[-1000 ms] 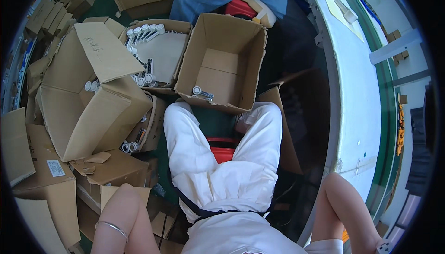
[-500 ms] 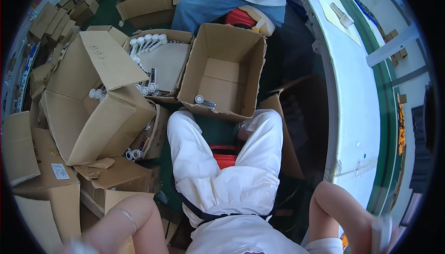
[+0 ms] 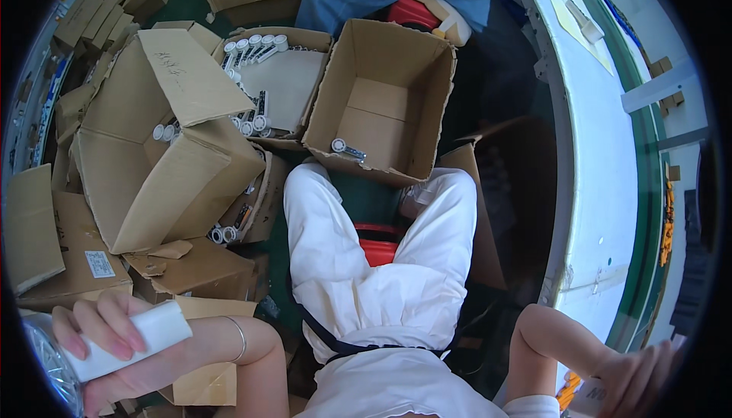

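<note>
Lower left, nearest: left hand [image 3: 105,328] with fingers wrapped round a smooth white cylindrical tube [image 3: 164,331], tilted, with a clear glossy plastic part [image 3: 55,370] at its outer end. Now sharp and plainly in frame, against a mere blur a moment ago; hence, by judgement, tube well in hand and handling under way apart from the cartons. Lower right: right hand [image 3: 639,378], blurred near the rim, fingers bent over something pale; opening and hold impossible to tell.

Farther up, centre: deep open brown cardboard carton [image 3: 385,107] beyond white-trousered legs [image 3: 328,227], containing one small white-headed stick-shaped piece [image 3: 348,149]. Beside it, left: shallow cardboard box [image 3: 286,86] with similar white-headed pieces [image 3: 252,49], partly overhung by the flap [image 3: 191,75] of a large tilted brown carton [image 3: 114,139], an obstruction from that side. Right: long white worktop [image 3: 598,181], hemming in the space. Top: seated co-worker in blue trousers [image 3: 351,2], just behind the deep carton.
</note>
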The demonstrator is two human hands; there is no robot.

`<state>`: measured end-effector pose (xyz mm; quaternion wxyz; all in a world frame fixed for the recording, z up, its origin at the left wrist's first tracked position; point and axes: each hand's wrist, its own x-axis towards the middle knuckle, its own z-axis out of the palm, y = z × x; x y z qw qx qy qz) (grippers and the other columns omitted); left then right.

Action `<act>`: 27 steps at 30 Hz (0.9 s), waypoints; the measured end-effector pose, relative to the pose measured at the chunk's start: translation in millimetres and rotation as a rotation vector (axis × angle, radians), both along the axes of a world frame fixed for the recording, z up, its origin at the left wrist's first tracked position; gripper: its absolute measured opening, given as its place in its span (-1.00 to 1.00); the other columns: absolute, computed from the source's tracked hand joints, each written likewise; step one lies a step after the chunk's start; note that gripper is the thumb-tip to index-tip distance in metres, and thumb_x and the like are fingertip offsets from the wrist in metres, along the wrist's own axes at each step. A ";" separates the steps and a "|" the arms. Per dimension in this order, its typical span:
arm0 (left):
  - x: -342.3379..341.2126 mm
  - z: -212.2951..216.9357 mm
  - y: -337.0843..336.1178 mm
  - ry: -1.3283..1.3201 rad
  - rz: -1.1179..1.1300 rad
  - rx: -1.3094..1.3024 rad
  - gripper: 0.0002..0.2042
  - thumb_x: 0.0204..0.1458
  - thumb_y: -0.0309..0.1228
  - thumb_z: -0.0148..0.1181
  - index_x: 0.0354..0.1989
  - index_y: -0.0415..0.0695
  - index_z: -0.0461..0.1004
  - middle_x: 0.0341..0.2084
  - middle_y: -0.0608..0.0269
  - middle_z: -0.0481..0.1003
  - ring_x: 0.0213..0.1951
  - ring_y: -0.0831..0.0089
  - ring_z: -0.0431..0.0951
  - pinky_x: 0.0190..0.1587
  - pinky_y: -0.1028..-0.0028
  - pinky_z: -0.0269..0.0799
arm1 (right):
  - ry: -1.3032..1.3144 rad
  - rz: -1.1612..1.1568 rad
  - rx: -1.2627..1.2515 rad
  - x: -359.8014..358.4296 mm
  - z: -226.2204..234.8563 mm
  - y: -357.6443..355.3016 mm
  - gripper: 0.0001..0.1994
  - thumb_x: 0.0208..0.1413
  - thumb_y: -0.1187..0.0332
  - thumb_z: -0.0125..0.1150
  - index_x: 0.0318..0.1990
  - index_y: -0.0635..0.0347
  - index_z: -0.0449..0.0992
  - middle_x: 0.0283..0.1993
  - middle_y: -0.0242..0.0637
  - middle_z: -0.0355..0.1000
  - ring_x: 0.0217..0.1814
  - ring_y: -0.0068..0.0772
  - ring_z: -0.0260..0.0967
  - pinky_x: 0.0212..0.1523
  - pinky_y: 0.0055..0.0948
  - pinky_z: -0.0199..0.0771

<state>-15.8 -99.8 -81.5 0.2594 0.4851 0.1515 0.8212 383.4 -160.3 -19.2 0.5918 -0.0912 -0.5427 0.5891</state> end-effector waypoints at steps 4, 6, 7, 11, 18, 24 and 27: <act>10.4 -20.4 16.3 0.040 -0.214 -0.113 -0.40 -0.23 0.19 0.08 -0.45 -0.17 0.10 -0.62 0.34 0.13 -0.72 0.65 0.09 -0.68 0.71 0.03 | 0.089 0.047 -0.453 -3.7 -26.4 39.1 -0.72 -0.04 0.20 0.04 -0.46 0.30 0.40 -0.51 -0.21 0.38 -0.58 -0.38 0.32 -0.59 -0.49 0.42; 16.0 -41.1 40.2 -0.082 -0.187 -0.361 -0.37 -0.17 0.10 0.13 -0.28 -0.27 0.10 -0.54 0.25 0.22 -0.69 0.54 0.27 -0.73 0.59 0.22 | 0.269 0.132 -0.443 -11.7 -76.4 89.8 -0.49 -0.06 0.00 0.07 -0.30 0.42 0.30 -0.44 -0.14 0.34 -0.59 -0.40 0.25 -0.61 -0.42 0.38; 16.9 -53.6 47.6 -0.053 -0.022 -0.485 -0.34 -0.20 0.14 0.11 -0.28 -0.28 0.10 -0.52 0.25 0.22 -0.72 0.53 0.26 -0.76 0.58 0.21 | 0.350 0.202 -0.556 -25.0 -108.0 114.1 -0.44 -0.06 0.03 0.11 -0.18 0.44 0.21 -0.30 -0.09 0.28 -0.54 -0.41 0.23 -0.53 -0.41 0.36; 34.1 -100.4 101.9 -0.124 0.047 -0.735 -0.23 -0.23 0.21 0.05 -0.04 -0.18 0.02 -0.59 0.18 0.24 -0.84 0.44 0.21 -0.86 0.51 0.19 | 0.446 0.390 -0.722 -40.6 -194.8 183.7 -0.32 -0.04 0.29 0.13 0.18 0.28 -0.10 0.03 0.06 0.09 -0.30 -0.30 0.22 -0.26 -0.27 0.30; 48.7 -192.6 184.9 0.030 0.122 -1.000 -0.32 -0.07 0.17 -0.15 0.21 0.30 -0.24 -0.58 0.21 0.22 -0.82 0.51 0.20 -0.85 0.59 0.16 | 0.211 0.267 -1.197 -94.9 -350.7 309.8 -0.34 0.01 0.51 0.03 0.20 -0.23 -0.14 -0.09 -0.12 0.20 -0.29 -0.36 0.26 -0.30 -0.32 0.39; 19.6 -296.2 211.8 -0.121 0.006 -1.289 -0.35 -0.10 0.21 -0.10 -0.12 -0.19 0.09 -0.62 0.10 0.27 -0.82 0.27 0.28 -0.84 0.37 0.21 | -0.209 0.338 -1.386 -127.1 -521.8 395.8 -0.33 -0.05 0.48 0.09 0.20 -0.02 -0.12 -0.16 -0.20 0.25 -0.33 -0.41 0.29 -0.32 -0.44 0.42; 5.6 -345.9 207.8 -0.876 -0.212 -1.339 -0.25 -0.12 0.32 -0.33 -0.13 -0.23 0.17 -0.61 0.03 0.30 -0.72 0.14 0.34 -0.74 0.24 0.25 | -0.823 0.459 -1.193 -129.9 -641.8 412.9 -0.32 -0.21 0.57 0.08 0.14 0.13 -0.07 -0.25 -0.27 0.28 -0.37 -0.50 0.26 -0.40 -0.54 0.34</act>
